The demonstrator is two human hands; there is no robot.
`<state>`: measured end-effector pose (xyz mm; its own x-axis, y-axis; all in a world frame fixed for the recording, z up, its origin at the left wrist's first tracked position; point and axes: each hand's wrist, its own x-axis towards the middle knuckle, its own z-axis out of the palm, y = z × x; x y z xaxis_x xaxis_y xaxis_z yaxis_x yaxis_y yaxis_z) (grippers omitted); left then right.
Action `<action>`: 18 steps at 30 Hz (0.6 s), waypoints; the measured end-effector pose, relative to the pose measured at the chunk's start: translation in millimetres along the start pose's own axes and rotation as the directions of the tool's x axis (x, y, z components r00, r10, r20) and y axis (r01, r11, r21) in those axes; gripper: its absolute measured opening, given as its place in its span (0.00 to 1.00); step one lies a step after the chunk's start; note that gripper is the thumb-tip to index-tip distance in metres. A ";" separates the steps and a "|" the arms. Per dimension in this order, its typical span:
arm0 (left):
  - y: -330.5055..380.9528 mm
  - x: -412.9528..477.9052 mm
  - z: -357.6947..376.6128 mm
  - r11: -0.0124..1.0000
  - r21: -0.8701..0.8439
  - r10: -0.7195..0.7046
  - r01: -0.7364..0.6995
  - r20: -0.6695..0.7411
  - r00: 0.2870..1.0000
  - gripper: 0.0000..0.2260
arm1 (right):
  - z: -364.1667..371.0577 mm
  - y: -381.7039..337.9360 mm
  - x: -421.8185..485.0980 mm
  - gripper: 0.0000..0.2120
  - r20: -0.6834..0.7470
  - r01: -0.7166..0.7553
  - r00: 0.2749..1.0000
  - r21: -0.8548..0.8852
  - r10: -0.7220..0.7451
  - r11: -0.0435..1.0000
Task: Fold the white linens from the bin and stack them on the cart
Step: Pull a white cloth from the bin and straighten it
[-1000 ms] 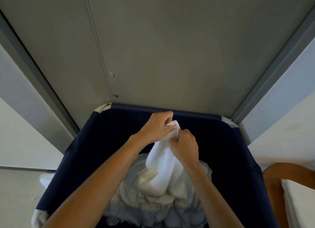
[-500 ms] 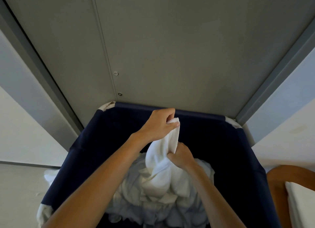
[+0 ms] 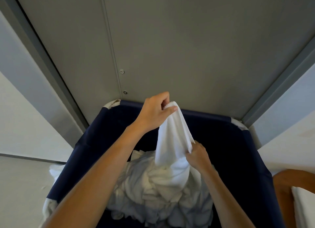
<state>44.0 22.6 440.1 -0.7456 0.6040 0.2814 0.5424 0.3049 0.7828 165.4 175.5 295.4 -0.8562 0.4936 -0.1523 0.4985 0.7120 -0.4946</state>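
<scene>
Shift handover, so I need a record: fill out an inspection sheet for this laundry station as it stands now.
Surface: nothing seen; work is over the navy bin.
Job's things: white linen lifted partly out of the pile of linens in the bin.
Clutter: white cloth on a wooden edge, lower right.
Hands: left hand pinches the linen's top; right hand grips its edge lower down.
Cables: nothing seen.
Surroundings: grey panel behind the bin.

**The navy fabric bin (image 3: 230, 151) before you, loaded with white linens (image 3: 153, 190).**
A crumpled heap covers the bottom of the bin, which stands on the pale floor (image 3: 20, 185). A bit of white cloth (image 3: 54, 172) shows just beside its left wall. To your right, a white folded piece (image 3: 305, 205) rests on a brown wooden surface (image 3: 283, 185).
</scene>
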 end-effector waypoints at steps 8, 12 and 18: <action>-31.1 7.4 -16.9 0.942 0.176 -0.204 0.285 -0.375 0.905 0.11 | -10.8 25.8 -1.3 0.12 0.034 -0.013 0.999 -0.100 0.016 0.995; -54.7 -2.4 -13.4 0.789 0.459 -0.229 0.408 -0.398 0.889 0.06 | -27.4 17.4 -1.1 0.10 -0.005 0.150 0.989 -0.061 -0.150 0.987; -36.3 -18.7 30.4 0.974 0.227 -0.102 0.001 0.434 0.895 0.27 | -50.1 -32.1 -5.6 0.05 -0.011 0.396 0.917 0.127 -0.398 0.909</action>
<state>50.0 22.6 389.6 -0.5551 0.8289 -0.0689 0.6152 0.4649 0.6367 161.0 174.8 355.0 -0.9823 0.1749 0.0670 0.0966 0.7798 -0.6185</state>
